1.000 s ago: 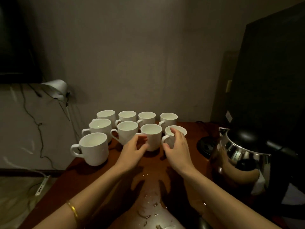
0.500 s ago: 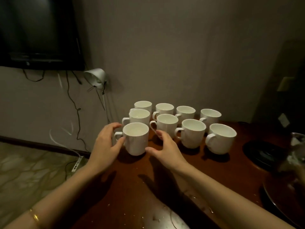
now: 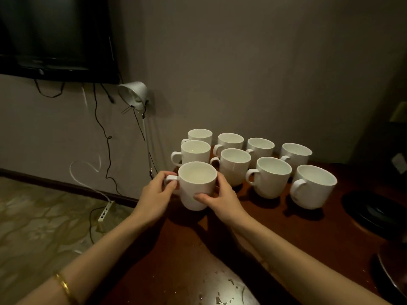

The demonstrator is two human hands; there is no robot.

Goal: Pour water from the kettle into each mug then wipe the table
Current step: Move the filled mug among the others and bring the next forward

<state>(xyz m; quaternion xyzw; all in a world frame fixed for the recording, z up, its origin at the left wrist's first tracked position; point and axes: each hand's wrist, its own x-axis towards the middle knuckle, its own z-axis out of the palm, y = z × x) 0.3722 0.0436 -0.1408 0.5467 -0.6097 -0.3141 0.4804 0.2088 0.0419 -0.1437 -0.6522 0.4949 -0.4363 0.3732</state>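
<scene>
Several white mugs stand in rows on the dark wooden table [image 3: 297,234]. The nearest left mug [image 3: 197,186] is held between both hands. My left hand [image 3: 157,194] pinches its handle, thumb on top. My right hand [image 3: 220,200] wraps the mug's right side, thumb across the front. Other mugs [image 3: 272,176] [image 3: 312,186] stand to the right, apart from the hands. Only a dark curved edge of the kettle [image 3: 394,276] shows at the lower right corner. Water droplets [image 3: 229,289] lie on the table near me.
A black kettle base [image 3: 374,210] sits at the table's right. A white desk lamp [image 3: 134,95] hangs by the wall left of the mugs. Cables and a power strip [image 3: 105,213] lie on the floor. A dark screen [image 3: 55,34] is mounted upper left.
Both hands left the right-hand mugs, moved left and closed onto the nearest left mug. The view swung left, taking the kettle almost out of frame.
</scene>
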